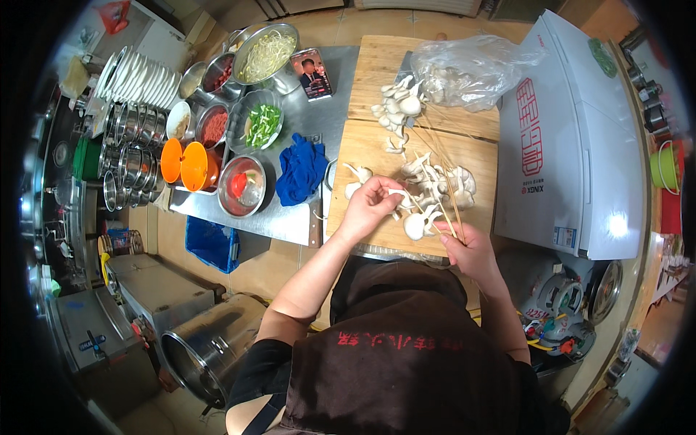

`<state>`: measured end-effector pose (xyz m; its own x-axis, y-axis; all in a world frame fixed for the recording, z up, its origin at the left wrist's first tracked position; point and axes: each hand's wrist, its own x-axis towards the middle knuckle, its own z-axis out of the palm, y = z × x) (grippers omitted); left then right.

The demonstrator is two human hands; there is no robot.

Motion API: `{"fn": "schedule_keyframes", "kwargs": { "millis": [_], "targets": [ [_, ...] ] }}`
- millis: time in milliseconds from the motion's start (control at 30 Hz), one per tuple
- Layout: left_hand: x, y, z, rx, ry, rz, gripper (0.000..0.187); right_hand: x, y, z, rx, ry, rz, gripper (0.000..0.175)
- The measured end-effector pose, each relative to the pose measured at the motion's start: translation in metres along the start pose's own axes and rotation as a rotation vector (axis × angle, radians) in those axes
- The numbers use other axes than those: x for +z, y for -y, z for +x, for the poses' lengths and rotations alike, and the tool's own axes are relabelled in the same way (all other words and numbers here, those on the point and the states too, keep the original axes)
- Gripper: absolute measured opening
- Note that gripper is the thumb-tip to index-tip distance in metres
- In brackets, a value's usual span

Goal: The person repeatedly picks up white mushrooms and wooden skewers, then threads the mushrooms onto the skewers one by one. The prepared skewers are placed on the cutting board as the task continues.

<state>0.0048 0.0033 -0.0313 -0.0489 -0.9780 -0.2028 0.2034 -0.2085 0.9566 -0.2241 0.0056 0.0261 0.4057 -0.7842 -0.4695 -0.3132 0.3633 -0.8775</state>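
Note:
My left hand (371, 207) pinches a small white mushroom piece (398, 192) at the far end of a thin wooden skewer. Several skewers (452, 202) fan out from my right hand (471, 249), which grips their near ends. Oyster mushrooms (416, 225) are between my hands, by the skewers. Beyond them, more oyster mushrooms (462, 185) lie heaped on the wooden cutting board (375, 141). A few others (356, 176) rest by my left wrist. Farther back is another mushroom cluster (399, 106) beside a clear plastic bag (473, 70) that holds more.
Left of the board stand a knife with a wooden handle (315, 224), a blue cloth (300, 168), a steel bowl (242, 186) and a bowl of chopped greens (263, 122). A phone (311, 75) leans by a bowl of bean sprouts (267, 54). A white freezer (560, 136) borders the right.

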Motion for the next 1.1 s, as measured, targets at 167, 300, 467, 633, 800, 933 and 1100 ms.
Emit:
{"fn": "schedule_keyframes", "kwargs": {
  "millis": [167,300,467,633,800,933,1100],
  "targets": [
    [0.002,0.003,0.002,0.008,-0.095,-0.241,0.016,-0.001,0.004,-0.002,0.026,0.024,0.049,0.026],
    [0.003,0.003,0.007,-0.038,-0.182,-0.275,0.023,-0.004,0.008,-0.002,0.034,-0.033,0.076,0.026],
    [0.001,0.001,0.006,-0.151,-0.073,-0.422,0.029,-0.009,0.011,-0.006,0.033,-0.002,0.046,0.026],
    [0.003,-0.004,0.004,-0.182,-0.048,-0.584,0.027,-0.011,0.015,-0.009,-0.005,0.022,0.021,0.027],
    [0.006,-0.01,0.004,-0.189,-0.059,-0.589,0.023,-0.011,0.016,-0.009,0.022,0.039,0.026,0.027],
    [0.006,-0.015,0.004,-0.212,-0.068,-0.584,0.022,-0.014,0.016,-0.01,0.035,0.061,0.073,0.027],
    [0.006,-0.018,0.004,-0.247,-0.057,-0.576,0.022,-0.016,0.016,-0.011,0.032,0.064,0.069,0.026]
  ]
}}
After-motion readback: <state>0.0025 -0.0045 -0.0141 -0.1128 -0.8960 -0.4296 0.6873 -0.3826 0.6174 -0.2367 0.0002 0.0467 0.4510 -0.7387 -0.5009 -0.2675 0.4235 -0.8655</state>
